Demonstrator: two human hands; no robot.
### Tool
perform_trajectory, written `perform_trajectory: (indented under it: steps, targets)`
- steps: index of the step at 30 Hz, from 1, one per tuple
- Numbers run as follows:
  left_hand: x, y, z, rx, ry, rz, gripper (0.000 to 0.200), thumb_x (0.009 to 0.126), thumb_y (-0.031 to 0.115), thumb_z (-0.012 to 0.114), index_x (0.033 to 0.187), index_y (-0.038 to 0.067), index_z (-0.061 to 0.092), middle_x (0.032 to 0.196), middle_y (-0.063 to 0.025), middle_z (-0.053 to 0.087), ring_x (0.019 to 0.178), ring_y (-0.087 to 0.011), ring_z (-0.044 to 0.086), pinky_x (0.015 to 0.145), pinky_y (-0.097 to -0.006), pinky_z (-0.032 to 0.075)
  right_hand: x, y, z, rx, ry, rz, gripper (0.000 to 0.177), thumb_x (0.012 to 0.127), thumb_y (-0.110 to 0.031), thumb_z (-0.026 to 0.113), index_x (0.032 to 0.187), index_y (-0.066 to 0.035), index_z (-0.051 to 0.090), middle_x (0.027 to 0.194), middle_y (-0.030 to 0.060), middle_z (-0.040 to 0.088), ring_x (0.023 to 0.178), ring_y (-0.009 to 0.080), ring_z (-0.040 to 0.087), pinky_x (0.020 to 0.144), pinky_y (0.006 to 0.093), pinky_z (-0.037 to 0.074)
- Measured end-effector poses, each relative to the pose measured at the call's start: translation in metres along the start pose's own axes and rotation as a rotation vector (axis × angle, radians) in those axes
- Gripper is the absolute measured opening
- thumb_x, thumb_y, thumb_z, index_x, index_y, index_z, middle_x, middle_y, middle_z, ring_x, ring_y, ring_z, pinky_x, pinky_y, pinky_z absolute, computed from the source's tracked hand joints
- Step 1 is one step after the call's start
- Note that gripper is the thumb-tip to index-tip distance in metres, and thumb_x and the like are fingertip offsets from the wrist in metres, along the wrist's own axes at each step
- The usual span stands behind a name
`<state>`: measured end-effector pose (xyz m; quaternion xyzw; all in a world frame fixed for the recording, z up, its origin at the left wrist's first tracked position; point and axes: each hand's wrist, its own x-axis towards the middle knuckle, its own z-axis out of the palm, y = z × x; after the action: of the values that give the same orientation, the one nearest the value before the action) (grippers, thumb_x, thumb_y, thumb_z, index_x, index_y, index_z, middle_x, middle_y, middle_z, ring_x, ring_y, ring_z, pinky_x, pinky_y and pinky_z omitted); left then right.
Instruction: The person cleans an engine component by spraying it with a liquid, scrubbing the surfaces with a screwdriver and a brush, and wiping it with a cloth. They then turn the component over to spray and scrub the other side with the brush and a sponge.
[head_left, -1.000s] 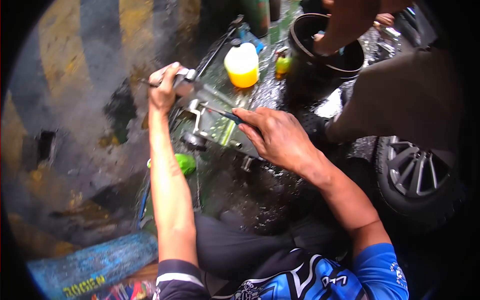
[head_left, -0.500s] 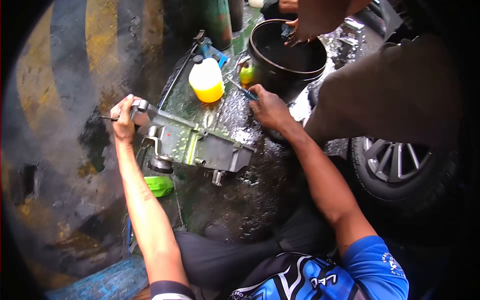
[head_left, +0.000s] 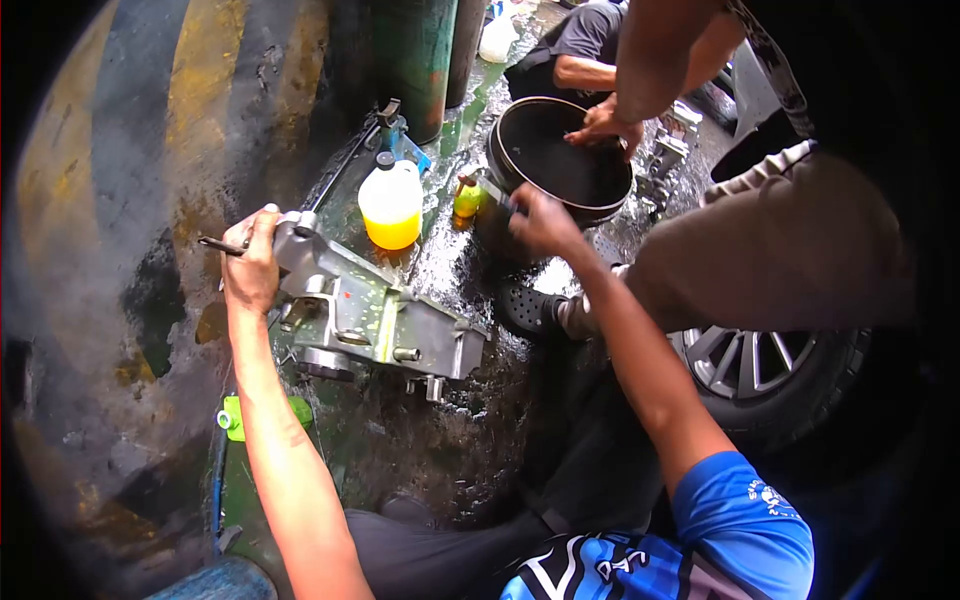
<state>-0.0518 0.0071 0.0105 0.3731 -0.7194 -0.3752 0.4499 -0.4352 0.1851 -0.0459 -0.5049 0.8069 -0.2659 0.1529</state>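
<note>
My left hand [head_left: 250,262] is closed around the upper left end of a grey cast metal housing [head_left: 420,330], wet with greenish-yellow streaks. A thin dark rod [head_left: 222,246] sticks out to the left from between the same fingers. The housing is tilted above the wet floor, a round black part on its underside. My right hand [head_left: 545,222], slightly blurred, is wrapped around a slim blue-handled tool [head_left: 495,190] whose pale end points up and left. That hand overlaps the near side of a black bucket [head_left: 508,150] in this view, close to a small yellow-green container [head_left: 467,197].
A jug of yellow liquid [head_left: 391,207] stands behind the housing. Another person's hand [head_left: 608,122] reaches into the bucket, and a second person crouches beyond. A shoe [head_left: 532,308] and a wheel [head_left: 745,365] are at right. A green bottle [head_left: 236,417] lies below my left wrist.
The view has tilted up. Relative to the bucket, my right hand with the slim tool has moved up and away from me. The housing stays in my left hand.
</note>
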Motion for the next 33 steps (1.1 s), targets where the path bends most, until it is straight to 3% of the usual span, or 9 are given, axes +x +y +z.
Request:
perform_trajectory:
  steps: [2,3,10,14,16,21,26,30,33]
  targets:
    - [-0.001,0.005,0.001,0.003,-0.008,0.002,0.038,0.099,0.029,0.059,0.091,-0.008,0.069,0.079,-0.0094,0.07,0.075,-0.0176,0.061,0.074,-0.0327,0.048,-0.025,0.009,0.042,0.015,-0.119,-0.176,0.03,0.083,-0.019,0.067,0.107,-0.003,0.059,0.097,0.027,0.068,0.09,0.0447,0.068,0.082,0.0505,0.055]
    - [-0.002,0.007,0.001,0.009,-0.016,0.003,0.039,0.099,0.029,0.058,0.09,-0.007,0.068,0.077,-0.01,0.068,0.074,-0.0177,0.06,0.073,-0.0331,0.048,-0.029,0.027,0.078,-0.03,-0.156,-0.121,0.033,0.081,-0.02,0.074,0.109,-0.01,0.062,0.099,0.0168,0.07,0.093,0.0354,0.069,0.083,0.044,0.054]
    - [0.004,0.018,0.007,0.069,-0.066,0.06,0.038,0.096,0.029,0.057,0.088,-0.007,0.068,0.08,-0.0216,0.069,0.073,-0.0313,0.067,0.069,-0.0399,0.049,-0.033,0.046,0.166,-0.073,-0.496,-0.103,0.057,0.094,-0.032,0.068,0.137,0.002,0.053,0.13,0.0281,0.061,0.125,0.042,0.057,0.107,0.0477,0.045]
    - [0.003,0.019,0.013,0.043,-0.019,0.104,0.037,0.096,0.027,0.057,0.083,-0.007,0.065,0.072,-0.022,0.063,0.066,-0.0329,0.061,0.065,-0.041,0.046,-0.013,-0.007,0.098,0.082,-0.051,-0.093,0.037,0.095,-0.031,0.065,0.121,-0.004,0.068,0.118,0.0239,0.068,0.11,0.0397,0.066,0.098,0.0458,0.051]
    - [0.006,0.022,0.014,0.031,-0.028,0.102,0.037,0.096,0.027,0.057,0.082,-0.007,0.064,0.069,-0.021,0.061,0.063,-0.0314,0.058,0.063,-0.0405,0.044,-0.002,-0.027,0.044,0.098,0.339,-0.215,0.026,0.096,-0.023,0.066,0.109,-0.002,0.073,0.102,0.0179,0.075,0.091,0.0264,0.074,0.084,0.0341,0.057]
    - [0.008,0.032,0.01,0.084,-0.11,0.049,0.035,0.096,0.025,0.058,0.081,-0.006,0.064,0.068,-0.02,0.059,0.061,-0.0275,0.057,0.061,-0.0387,0.043,0.055,0.075,-0.026,0.334,0.405,-0.036,0.02,0.097,-0.018,0.062,0.101,0.0,0.07,0.088,0.0112,0.073,0.075,0.0172,0.071,0.067,0.03,0.059]
    - [0.005,0.031,0.017,-0.002,-0.114,0.077,0.033,0.097,0.022,0.057,0.083,-0.006,0.066,0.071,-0.0185,0.063,0.063,-0.0283,0.058,0.063,-0.0385,0.044,0.074,0.125,-0.082,1.239,0.458,0.425,0.033,0.104,-0.024,0.05,0.12,0.005,0.056,0.112,0.0227,0.068,0.095,0.031,0.071,0.085,0.0414,0.061]
    - [0.008,0.023,0.021,-0.032,-0.133,0.084,0.031,0.098,0.022,0.057,0.086,-0.006,0.066,0.074,-0.0162,0.065,0.068,-0.0236,0.061,0.065,-0.0354,0.046,0.08,0.121,-0.099,1.461,0.502,0.348,0.051,0.109,-0.032,0.033,0.141,0.007,0.037,0.135,0.0314,0.053,0.117,0.0415,0.061,0.098,0.048,0.055]
    - [0.01,0.023,0.022,-0.023,-0.157,0.062,0.031,0.098,0.023,0.057,0.086,-0.005,0.066,0.075,-0.0116,0.067,0.07,-0.0192,0.061,0.069,-0.0331,0.047,0.086,0.112,-0.098,1.388,0.501,0.379,0.059,0.107,-0.039,0.038,0.152,-0.003,0.026,0.146,0.0326,0.039,0.124,0.0479,0.054,0.099,0.0515,0.053]
